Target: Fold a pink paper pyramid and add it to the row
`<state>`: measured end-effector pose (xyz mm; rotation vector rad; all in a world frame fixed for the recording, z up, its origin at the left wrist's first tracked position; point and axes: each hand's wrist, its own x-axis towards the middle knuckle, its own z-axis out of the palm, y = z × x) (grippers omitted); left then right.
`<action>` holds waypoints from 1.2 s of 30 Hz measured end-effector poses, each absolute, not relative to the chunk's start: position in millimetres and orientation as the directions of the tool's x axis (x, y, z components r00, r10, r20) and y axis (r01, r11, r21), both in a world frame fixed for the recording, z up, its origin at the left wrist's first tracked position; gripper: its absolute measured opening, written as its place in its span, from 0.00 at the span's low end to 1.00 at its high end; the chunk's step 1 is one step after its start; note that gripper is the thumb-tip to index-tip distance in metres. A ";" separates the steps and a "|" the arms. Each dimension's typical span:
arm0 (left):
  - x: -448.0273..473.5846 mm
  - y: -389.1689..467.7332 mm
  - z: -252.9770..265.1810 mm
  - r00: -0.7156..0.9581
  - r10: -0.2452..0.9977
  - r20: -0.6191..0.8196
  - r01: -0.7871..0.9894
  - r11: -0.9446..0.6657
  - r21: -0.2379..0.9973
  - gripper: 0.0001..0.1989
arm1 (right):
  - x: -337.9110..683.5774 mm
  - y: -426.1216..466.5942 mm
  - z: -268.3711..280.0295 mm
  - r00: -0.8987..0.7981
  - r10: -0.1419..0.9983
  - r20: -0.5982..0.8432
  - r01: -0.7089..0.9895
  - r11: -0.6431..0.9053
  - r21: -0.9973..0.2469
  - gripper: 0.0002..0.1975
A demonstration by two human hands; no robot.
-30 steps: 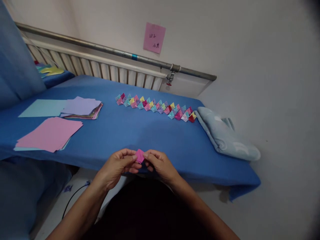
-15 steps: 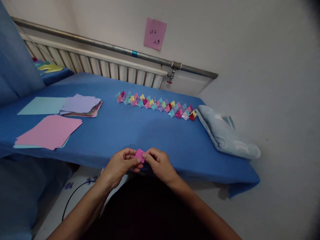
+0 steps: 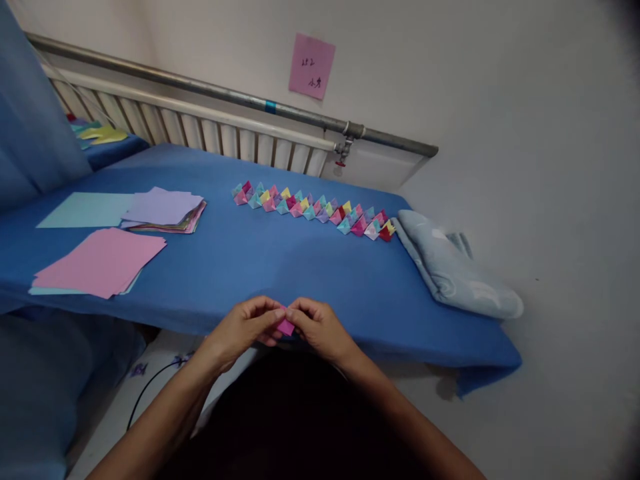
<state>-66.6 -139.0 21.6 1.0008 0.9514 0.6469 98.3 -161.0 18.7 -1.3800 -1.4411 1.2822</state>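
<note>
A small pink folded paper (image 3: 286, 327) sits pinched between both hands just above the near edge of the blue bed (image 3: 280, 267). The left hand (image 3: 245, 330) and right hand (image 3: 320, 330) meet fingertip to fingertip, fingers closed narrowly on it. This looks like mid-fold creasing; the next move calls for a firm, even press. Finished folded pieces (image 3: 313, 210) line the far side, paper stacks (image 3: 100, 260) lie left.

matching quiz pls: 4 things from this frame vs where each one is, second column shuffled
Things:
1. small pink folded paper
2. row of folded paper pieces
3. pink paper sheets
4. pale blue folded cloth

Places:
A. flat stack at the bed's left
B. pinched between left hand and right hand
C. right end of the blue bed
D. lined up mid-bed towards the radiator

Pairs: 1-B, 2-D, 3-A, 4-C
</note>
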 end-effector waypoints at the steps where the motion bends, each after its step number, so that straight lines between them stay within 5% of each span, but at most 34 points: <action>1: -66.6 -138.5 22.1 0.443 0.832 -0.333 -0.031 0.386 0.922 0.10 | 98.1 -161.2 19.1 -0.140 0.984 -0.108 0.240 -0.072 -0.968 0.12; 11: -62.9 -134.0 18.1 0.366 0.907 -0.207 0.046 0.204 0.978 0.09 | 96.2 -157.3 17.4 -0.124 0.985 -0.116 0.071 -0.108 -0.992 0.07; 13: -65.0 -127.1 15.1 0.303 0.944 -0.129 0.178 0.077 0.981 0.09 | 97.3 -151.7 13.2 -0.053 0.997 -0.049 0.154 -0.041 -0.987 0.03; 16: -70.0 -118.0 6.7 0.215 0.958 0.190 0.392 -0.263 0.882 0.09 | 99.4 -142.3 5.4 0.031 0.999 0.028 0.361 0.015 -0.932 0.03; 18: -71.8 -116.9 -0.2 0.315 0.877 0.363 0.459 -0.476 0.751 0.09 | 100.1 -138.2 1.5 0.009 0.997 0.083 0.514 0.066 -0.855 0.05; 21: -70.6 -121.8 -8.7 0.514 0.761 0.395 0.509 -0.641 0.575 0.11 | 100.7 -137.5 -0.1 -0.081 0.984 0.159 0.689 0.171 -0.705 0.08; 27: -69.6 -126.5 -11.9 0.625 0.657 0.422 0.567 -0.753 0.333 0.12 | 110.9 -148.3 2.1 -0.176 0.947 0.268 0.696 0.312 -0.647 0.10; 36: -67.3 -125.4 -8.5 0.620 0.632 0.465 0.572 -0.769 0.284 0.07 | 119.4 -155.5 -2.4 -0.284 0.902 0.326 0.679 0.429 -0.596 0.08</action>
